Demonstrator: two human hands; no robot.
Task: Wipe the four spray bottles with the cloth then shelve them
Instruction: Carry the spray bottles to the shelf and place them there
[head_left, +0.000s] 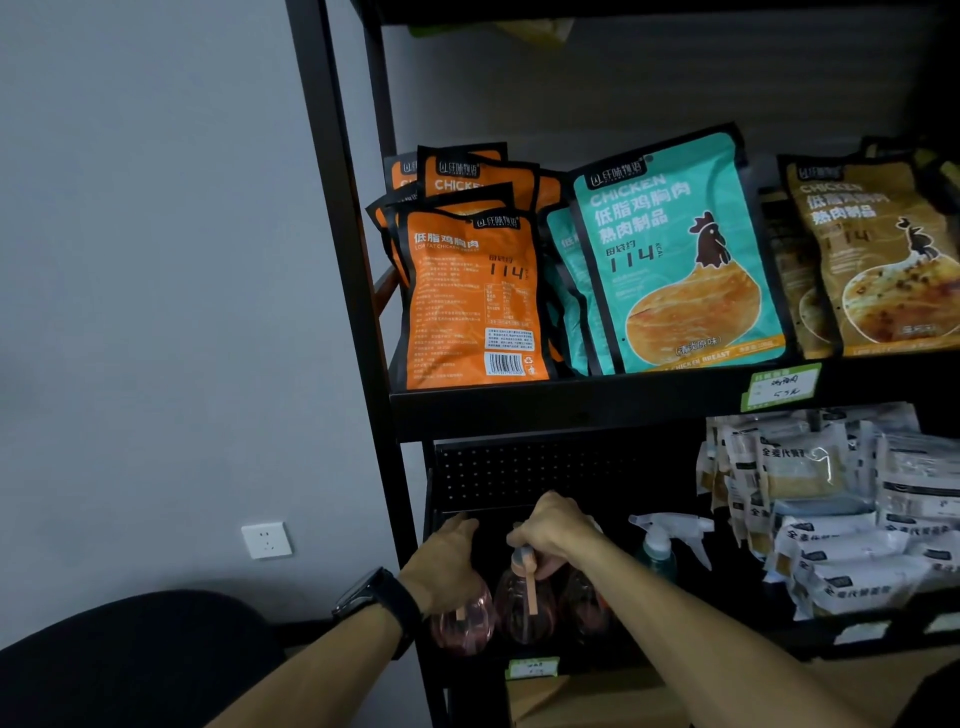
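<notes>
1. Nearest the camera, at the bottom of the frame, two bare forearms reach up into a black metal shelving unit (358, 260); the left wrist wears a black smartwatch (371, 592).
2. The left hand (441, 561) lies over the top of the leftmost pink spray bottle (462, 621), fingers curled down around its head, so it is grasping that bottle.
3. The right hand (556, 530) closes on the head of the middle pink spray bottle (522, 603), whose peach-coloured trigger hangs down just under the knuckles.
4. A third pink bottle (584, 603) stands just right of it, partly hidden under the right forearm.
5. A teal spray bottle with a white trigger head (662, 545) stands further right on the same lower shelf, apart from both hands.
6. All four bottles stand upright on the lower shelf at lower centre; a green price tag (532, 667) on its front edge is too blurred to read.
7. On the upper shelf, orange pouches (472, 296), a teal pouch (675, 254) and a tan pouch (872, 260) read "CHICKEN", "低脂鸡胸肉" and "114"; the teal one adds "熟肉制品".
8. At lower right lie stacked white packets (841, 519) beginning "全麦".
9. A white wall socket (266, 540) sits at lower left.
</notes>
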